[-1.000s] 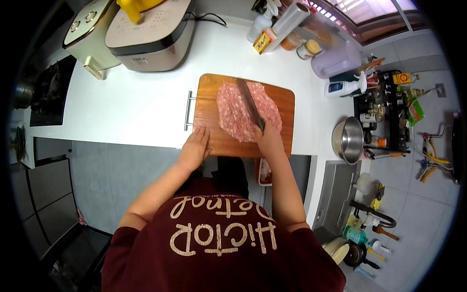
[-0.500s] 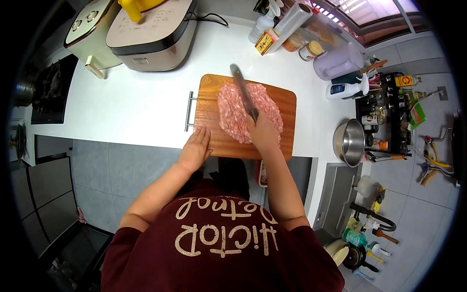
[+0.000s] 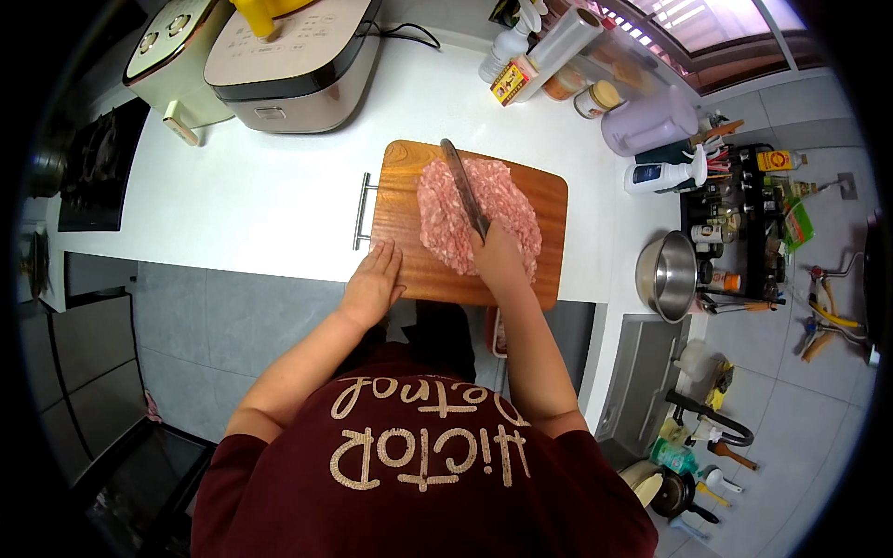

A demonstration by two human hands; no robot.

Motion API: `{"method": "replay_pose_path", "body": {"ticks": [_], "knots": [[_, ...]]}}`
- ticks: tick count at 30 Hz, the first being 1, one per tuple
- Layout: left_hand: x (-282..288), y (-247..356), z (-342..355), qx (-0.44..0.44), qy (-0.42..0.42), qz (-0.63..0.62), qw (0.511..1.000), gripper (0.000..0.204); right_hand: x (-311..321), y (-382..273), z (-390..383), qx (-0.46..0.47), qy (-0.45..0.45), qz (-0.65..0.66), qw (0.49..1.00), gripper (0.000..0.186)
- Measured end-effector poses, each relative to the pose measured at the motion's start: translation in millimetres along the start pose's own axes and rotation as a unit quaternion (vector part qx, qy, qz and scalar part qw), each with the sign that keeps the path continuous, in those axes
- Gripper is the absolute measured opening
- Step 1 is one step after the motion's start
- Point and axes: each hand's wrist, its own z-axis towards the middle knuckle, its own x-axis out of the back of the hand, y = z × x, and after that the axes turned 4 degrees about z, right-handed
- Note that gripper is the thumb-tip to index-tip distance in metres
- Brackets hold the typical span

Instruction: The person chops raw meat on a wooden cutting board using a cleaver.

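Minced meat point(image 3: 444, 216) lies spread in a flat pinkish layer on a wooden cutting board point(image 3: 398, 177) with a metal handle at its left side. Wrapped round the grip of a kitchen knife point(image 3: 462, 183), my right hand point(image 3: 499, 258) is over the right part of the meat. The blade shows nearly edge-on and slants up and left across the meat, its tip near the far edge. My left hand point(image 3: 370, 283) rests with fingers stretched out on the board's near left corner, holding nothing.
A rice cooker point(image 3: 298, 56) and a cream appliance point(image 3: 181, 56) stand far left. At the back right are spray bottles, jars and a purple pitcher point(image 3: 651, 121). A steel bowl point(image 3: 668, 274) sits right, before a spice rack point(image 3: 735, 223) and the sink point(image 3: 633, 372).
The knife has come down closer to the meat, its tip shifting toward me. My right hand has moved slightly nearer too. My left hand stays in place.
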Motion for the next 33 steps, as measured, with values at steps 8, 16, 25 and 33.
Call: {"method": "replay_pose_path", "body": {"ticks": [8,16,25,33], "knots": [[-2.2,-3.4,-0.7,0.001,0.003,0.002,1.0,0.067,4.0,38.3,-18.4,0.078,0.02,-0.006,0.997,0.039],[-2.0,-4.9,1.5,-0.001,0.0,0.0,1.0,0.067,18.2,8.0,-1.7,0.026,-0.053,-0.131,0.99,0.035],[-4.0,-4.6,0.0,-0.005,0.016,0.002,1.0,0.067,60.6,26.8,-10.2,0.072,-0.026,-0.182,0.98,0.034],[-0.7,-3.2,0.3,0.001,-0.003,0.012,1.0,0.067,28.4,29.9,-8.7,0.18,-0.051,-0.205,0.961,0.03]]}}
